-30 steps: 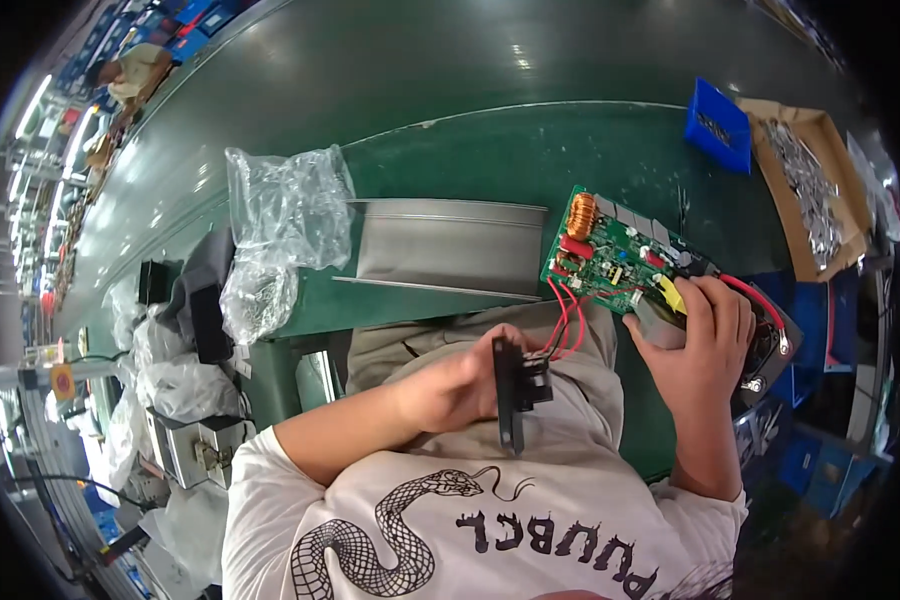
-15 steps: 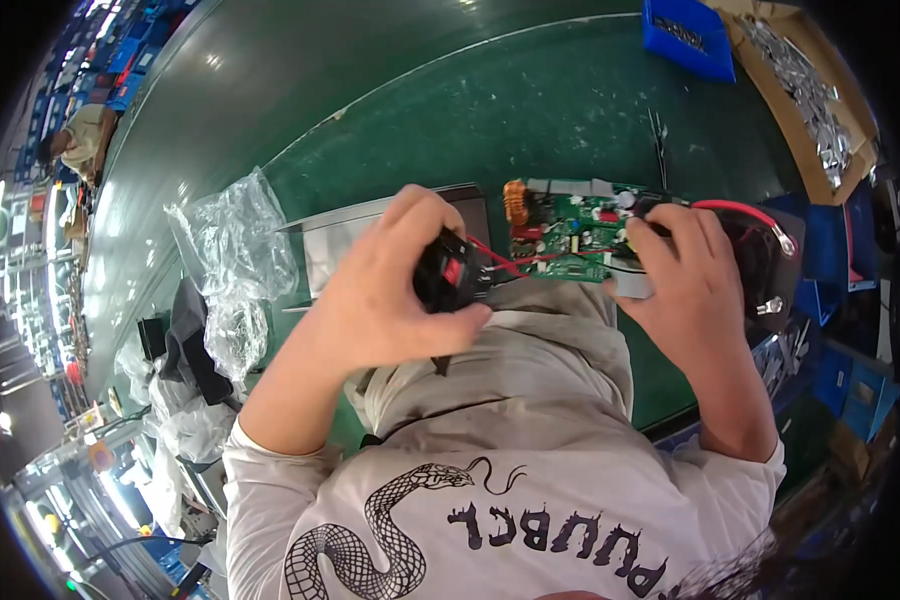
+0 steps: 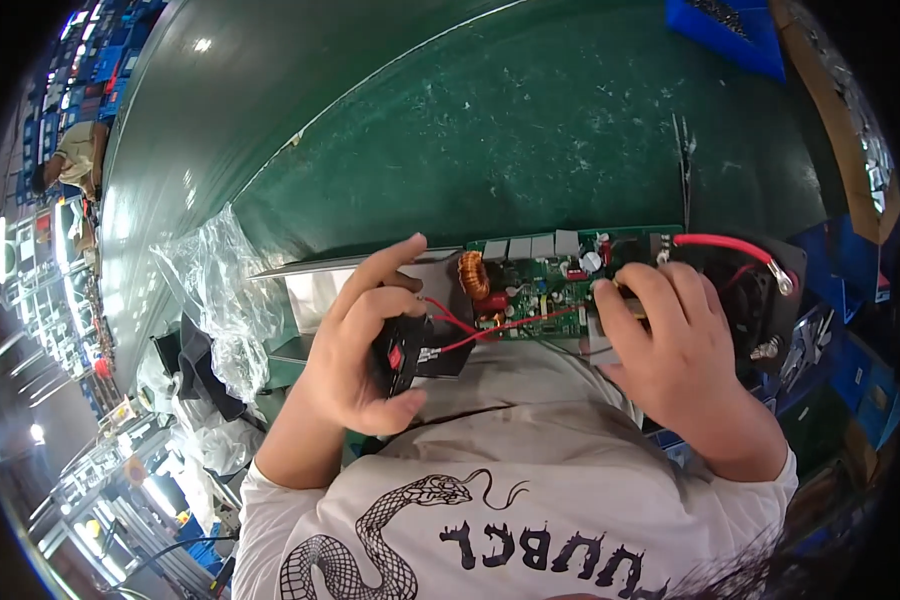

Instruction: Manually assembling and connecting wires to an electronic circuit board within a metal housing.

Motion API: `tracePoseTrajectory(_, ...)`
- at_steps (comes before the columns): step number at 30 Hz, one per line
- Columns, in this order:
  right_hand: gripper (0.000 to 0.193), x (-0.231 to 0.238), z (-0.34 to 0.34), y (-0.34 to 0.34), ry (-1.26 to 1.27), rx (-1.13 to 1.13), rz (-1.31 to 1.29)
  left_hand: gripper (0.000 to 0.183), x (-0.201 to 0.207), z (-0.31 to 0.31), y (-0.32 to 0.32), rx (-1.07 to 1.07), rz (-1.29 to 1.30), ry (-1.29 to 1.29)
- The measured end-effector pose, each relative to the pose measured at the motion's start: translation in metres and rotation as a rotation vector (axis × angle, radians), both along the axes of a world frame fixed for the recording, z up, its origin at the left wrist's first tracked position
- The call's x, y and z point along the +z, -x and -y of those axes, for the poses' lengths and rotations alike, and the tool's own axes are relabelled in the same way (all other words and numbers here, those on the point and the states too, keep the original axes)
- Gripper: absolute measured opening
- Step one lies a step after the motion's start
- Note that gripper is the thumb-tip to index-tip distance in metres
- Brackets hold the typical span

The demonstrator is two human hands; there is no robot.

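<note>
My left hand curls around a black end panel with a red switch on its face; thin red wires run from it to a green circuit board. A copper-wound coil stands at the board's left end. My right hand grips the board near its right end, thumb at the near edge and fingers over the components, hiding part of it. From the board's far right corner a thick red cable with a ring terminal reaches over a dark plate. A metal housing lies behind my left hand.
Clear plastic bags lie at the left of the green table. A blue bin of small parts and a cardboard box stand at the far right. Another person sits in the far left distance.
My left hand has moved left and nearer with the panel. More of the board shows, and it reaches farther left, over the housing's end. The view has shifted too.
</note>
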State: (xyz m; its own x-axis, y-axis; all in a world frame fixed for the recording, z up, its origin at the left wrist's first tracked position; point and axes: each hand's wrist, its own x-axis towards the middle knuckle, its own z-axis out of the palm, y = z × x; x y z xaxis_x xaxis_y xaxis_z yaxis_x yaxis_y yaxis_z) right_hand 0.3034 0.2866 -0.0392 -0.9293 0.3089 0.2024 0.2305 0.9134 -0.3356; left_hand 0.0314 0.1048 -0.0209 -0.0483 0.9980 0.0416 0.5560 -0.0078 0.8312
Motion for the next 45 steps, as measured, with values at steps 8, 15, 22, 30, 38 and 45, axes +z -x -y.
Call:
tracePoseTrajectory(8,0.062,0.005,-0.007,-0.004,0.044,0.086,0.05,0.076,-0.008,0.003,0.006,-0.02,0.097,0.024)
tracePoseTrajectory(15,0.04,-0.01,-0.006,-0.005,-0.038,0.077,-0.039,0.077,-0.006,0.005,0.004,-0.011,0.109,0.102)
tracePoseTrajectory(22,0.04,-0.009,-0.004,0.002,-0.001,0.033,-0.043,0.073,-0.008,0.008,0.004,0.047,0.174,0.058)
tracePoseTrajectory(30,0.037,-0.007,-0.004,0.003,-0.05,0.022,-0.054,0.074,-0.008,0.01,0.004,0.045,0.187,0.054)
tracePoseTrajectory(38,0.028,-0.01,0.004,0.0,-0.013,-0.026,-0.077,0.073,-0.009,0.012,0.001,0.089,0.203,0.064)
tracePoseTrajectory(45,0.028,-0.018,0.011,-0.005,-0.019,-0.014,-0.136,0.074,-0.012,0.019,0.006,0.092,0.246,0.075)
